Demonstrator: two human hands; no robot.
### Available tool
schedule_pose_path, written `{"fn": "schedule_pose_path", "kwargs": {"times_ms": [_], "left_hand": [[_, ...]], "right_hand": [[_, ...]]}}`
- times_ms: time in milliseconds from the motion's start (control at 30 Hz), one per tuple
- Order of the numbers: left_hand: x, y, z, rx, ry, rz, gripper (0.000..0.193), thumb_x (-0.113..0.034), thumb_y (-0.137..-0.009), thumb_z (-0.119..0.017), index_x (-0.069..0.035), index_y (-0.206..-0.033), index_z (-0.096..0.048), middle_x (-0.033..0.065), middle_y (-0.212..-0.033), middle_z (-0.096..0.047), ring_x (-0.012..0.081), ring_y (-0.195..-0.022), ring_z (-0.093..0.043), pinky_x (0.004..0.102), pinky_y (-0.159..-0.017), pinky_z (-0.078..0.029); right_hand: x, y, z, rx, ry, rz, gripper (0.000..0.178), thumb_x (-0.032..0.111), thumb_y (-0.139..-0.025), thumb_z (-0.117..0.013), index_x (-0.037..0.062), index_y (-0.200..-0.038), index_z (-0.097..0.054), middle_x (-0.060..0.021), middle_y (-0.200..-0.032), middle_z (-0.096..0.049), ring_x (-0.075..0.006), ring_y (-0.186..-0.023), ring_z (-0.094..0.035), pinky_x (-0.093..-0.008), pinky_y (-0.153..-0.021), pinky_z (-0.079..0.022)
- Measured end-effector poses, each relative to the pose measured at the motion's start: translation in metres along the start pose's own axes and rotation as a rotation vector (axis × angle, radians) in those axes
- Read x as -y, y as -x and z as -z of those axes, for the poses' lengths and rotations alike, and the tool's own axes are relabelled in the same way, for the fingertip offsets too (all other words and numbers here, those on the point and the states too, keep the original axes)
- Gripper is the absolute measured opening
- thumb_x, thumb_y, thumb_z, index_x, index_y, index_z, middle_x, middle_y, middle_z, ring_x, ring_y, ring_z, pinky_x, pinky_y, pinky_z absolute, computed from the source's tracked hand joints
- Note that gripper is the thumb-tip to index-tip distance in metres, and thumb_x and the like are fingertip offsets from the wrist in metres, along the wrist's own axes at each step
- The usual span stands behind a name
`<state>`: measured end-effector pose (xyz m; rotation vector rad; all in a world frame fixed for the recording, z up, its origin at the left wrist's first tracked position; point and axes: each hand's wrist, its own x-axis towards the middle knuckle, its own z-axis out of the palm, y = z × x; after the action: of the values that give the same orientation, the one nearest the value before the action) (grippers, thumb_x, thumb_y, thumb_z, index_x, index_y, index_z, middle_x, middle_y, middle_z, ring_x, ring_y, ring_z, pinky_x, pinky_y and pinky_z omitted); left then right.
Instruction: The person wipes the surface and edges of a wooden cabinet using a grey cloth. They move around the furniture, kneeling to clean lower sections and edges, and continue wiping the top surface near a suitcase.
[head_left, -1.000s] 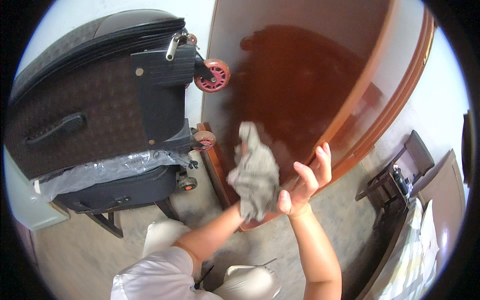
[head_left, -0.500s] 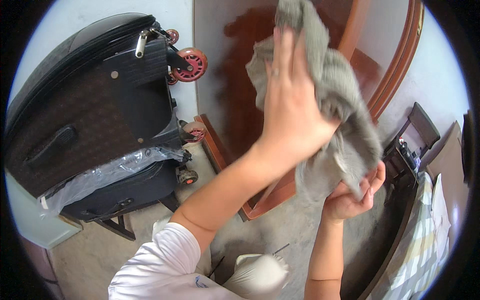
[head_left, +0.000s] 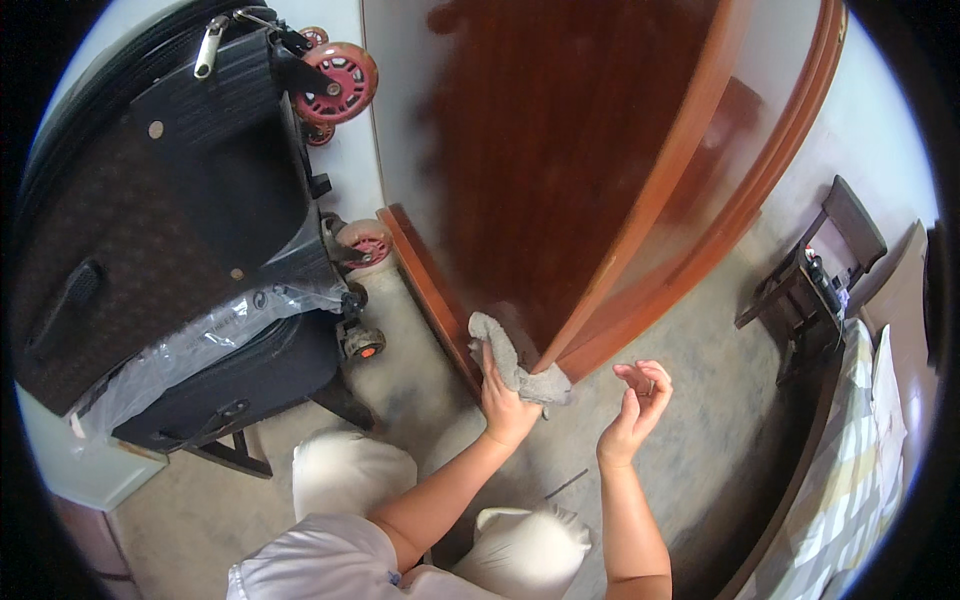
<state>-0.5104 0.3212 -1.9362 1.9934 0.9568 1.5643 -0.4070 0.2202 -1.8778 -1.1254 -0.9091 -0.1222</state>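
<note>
My left hand point(head_left: 506, 410) holds a grey cloth point(head_left: 497, 345) against the bottom corner of a glossy reddish-brown wooden panel point(head_left: 560, 170), which looks like part of a wardrobe or door. Some of the fingers are hidden behind the bunched cloth, and one end of it sticks up along the panel. To the right, in the air above the floor, my right hand point(head_left: 632, 415) holds nothing. Its fingers are loosely curved and apart, near the panel's lower edge but not touching it.
On the left a large black wheeled suitcase point(head_left: 190, 190) lies over another dark bag point(head_left: 240, 375), with clear plastic wrap point(head_left: 200, 345) between them. A dark wooden chair point(head_left: 850, 235) bearing small items and a bed with a checked sheet point(head_left: 830, 470) stand at the right.
My left hand has brought the cloth down from high on the panel to its bottom corner, where the cloth is now bunched. My right hand has come away from the cloth.
</note>
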Motion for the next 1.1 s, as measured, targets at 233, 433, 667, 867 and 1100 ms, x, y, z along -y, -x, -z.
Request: {"fn": "schedule_pose_path", "kwargs": {"times_ms": [233, 433, 667, 867, 1100], "left_hand": [[0.045, 0.051, 0.004, 0.256, -0.021, 0.264, 0.083, -0.013, -0.071, -0.074, 0.009, -0.138, -0.028, 0.0327, -0.141, -0.035, 0.0470, -0.124, -0.045, 0.0479, -0.101, -0.042], [0.056, 0.018, 0.060, 0.532, -0.035, 0.783, 0.056, -0.002, -0.072, -0.063, 0.003, -0.126, -0.049, 0.0285, -0.117, -0.059, 0.0432, -0.107, -0.059, 0.0417, -0.092, -0.048], [-0.065, -0.153, 0.077, -0.105, 0.758, 0.480, 0.063, 0.005, -0.073, -0.068, 0.001, -0.128, -0.038, 0.0146, -0.115, -0.057, 0.0228, -0.106, -0.059, 0.0373, -0.095, -0.048], [-0.167, -0.163, 0.080, 0.277, 1.022, 0.102, 0.042, -0.008, -0.082, -0.057, -0.001, -0.121, -0.043, 0.0103, -0.107, -0.056, 0.0179, -0.097, -0.056, 0.0325, -0.088, -0.046], [-0.169, -0.310, 0.095, 0.395, 1.119, -0.426, 0.028, -0.028, -0.093, -0.046, -0.003, -0.103, -0.054, 0.0058, -0.086, -0.058, 0.0127, -0.077, -0.057, 0.0239, -0.074, -0.045]], "right_hand": [[-0.004, 0.025, -0.008, 0.066, -0.010, -0.156, 0.025, -0.004, -0.088, -0.048, 0.0020, -0.112, -0.048, -0.0128, -0.117, -0.045, -0.0211, -0.094, -0.059, -0.0344, -0.086, -0.049], [-0.011, 0.033, 0.003, 0.087, 0.052, -0.180, 0.019, -0.006, -0.088, -0.048, 0.0024, -0.105, -0.050, -0.0116, -0.114, -0.048, -0.0172, -0.085, -0.060, -0.0304, -0.077, -0.049], [0.000, 0.028, 0.002, 0.014, 0.009, -0.213, 0.013, -0.009, -0.088, -0.048, 0.0003, -0.096, -0.052, -0.0111, -0.109, -0.048, -0.0152, -0.081, -0.058, -0.0283, -0.075, -0.049], [-0.006, 0.029, 0.010, 0.024, 0.035, -0.209, 0.012, -0.008, -0.088, -0.048, 0.0006, -0.095, -0.052, -0.0109, -0.107, -0.049, -0.0150, -0.080, -0.057, -0.0283, -0.073, -0.049], [-0.003, 0.016, 0.007, 0.049, -0.027, -0.229, 0.010, -0.008, -0.089, -0.048, -0.0003, -0.092, -0.053, -0.0099, -0.102, -0.050, -0.0142, -0.078, -0.056, -0.0273, -0.073, -0.049]]}}
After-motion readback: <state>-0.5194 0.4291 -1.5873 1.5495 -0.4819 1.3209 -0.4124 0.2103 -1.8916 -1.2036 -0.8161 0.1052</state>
